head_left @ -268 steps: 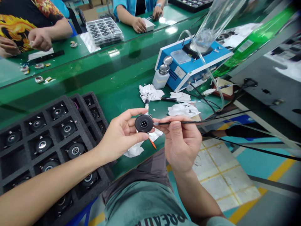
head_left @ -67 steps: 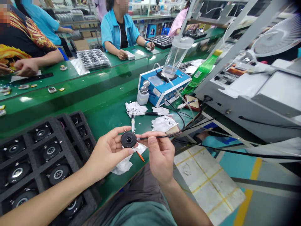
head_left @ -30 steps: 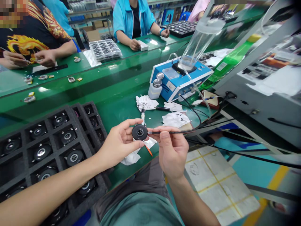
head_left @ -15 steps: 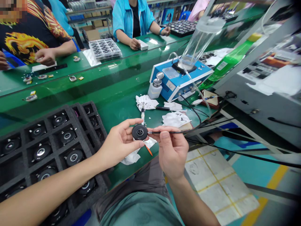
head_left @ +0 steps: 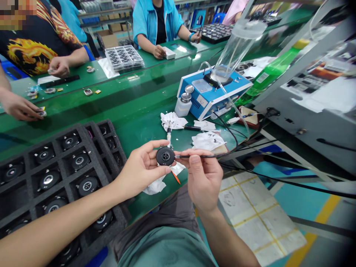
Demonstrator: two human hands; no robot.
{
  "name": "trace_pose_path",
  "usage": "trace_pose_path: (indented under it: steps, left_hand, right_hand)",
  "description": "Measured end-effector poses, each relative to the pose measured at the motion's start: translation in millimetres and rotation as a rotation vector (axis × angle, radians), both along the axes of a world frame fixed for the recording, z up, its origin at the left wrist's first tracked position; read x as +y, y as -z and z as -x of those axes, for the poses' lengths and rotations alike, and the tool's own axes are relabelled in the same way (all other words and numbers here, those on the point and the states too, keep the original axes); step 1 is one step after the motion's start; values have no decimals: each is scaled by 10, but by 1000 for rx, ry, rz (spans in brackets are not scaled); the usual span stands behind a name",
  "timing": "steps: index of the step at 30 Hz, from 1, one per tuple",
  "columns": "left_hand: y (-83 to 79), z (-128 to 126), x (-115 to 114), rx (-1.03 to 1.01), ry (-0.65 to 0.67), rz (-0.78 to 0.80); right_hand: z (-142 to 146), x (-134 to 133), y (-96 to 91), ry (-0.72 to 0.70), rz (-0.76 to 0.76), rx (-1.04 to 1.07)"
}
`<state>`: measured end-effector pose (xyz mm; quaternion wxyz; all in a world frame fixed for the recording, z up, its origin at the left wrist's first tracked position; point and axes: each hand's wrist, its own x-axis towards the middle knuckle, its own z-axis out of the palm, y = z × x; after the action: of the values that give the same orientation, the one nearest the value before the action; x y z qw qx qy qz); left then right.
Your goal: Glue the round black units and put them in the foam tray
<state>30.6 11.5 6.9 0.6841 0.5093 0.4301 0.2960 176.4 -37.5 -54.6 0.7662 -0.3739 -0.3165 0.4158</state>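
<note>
My left hand (head_left: 143, 168) pinches a round black part (head_left: 165, 155), like a watch back, by its edge between thumb and fingers. Its face, with a ring and small metal dots at the centre, is turned up towards me. In my right hand (head_left: 205, 178) is a thin black pen-like tool (head_left: 183, 156), held between thumb and fingers. The tool's pale tip meets or nearly meets the right rim of the part; I cannot tell which. Behind my hands lie crumpled white tissues (head_left: 174, 121) with dark specks. An orange pointed stick (head_left: 175, 178) shows below the part.
Black foam trays (head_left: 80, 129) of similar round parts stand at left. A blue machine (head_left: 211, 94) with a clear cylinder, a white pump bottle (head_left: 183, 105) and a green bottle (head_left: 274, 70) are beyond. Black cables (head_left: 230, 135) run to the right. Co-workers sit across the green bench (head_left: 133, 96).
My hands, the round part and the tool stay put. At the far left, a co-worker's hand has come forward onto a small part on the bench.
</note>
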Motion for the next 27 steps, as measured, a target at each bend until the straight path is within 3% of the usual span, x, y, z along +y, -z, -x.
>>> trace_pose_path:
  steps: [27]
  left_hand:
    - [-60,-26,29,-8,-25,2]
  right_hand:
    - [-7,46,-5,-40,-13,18]
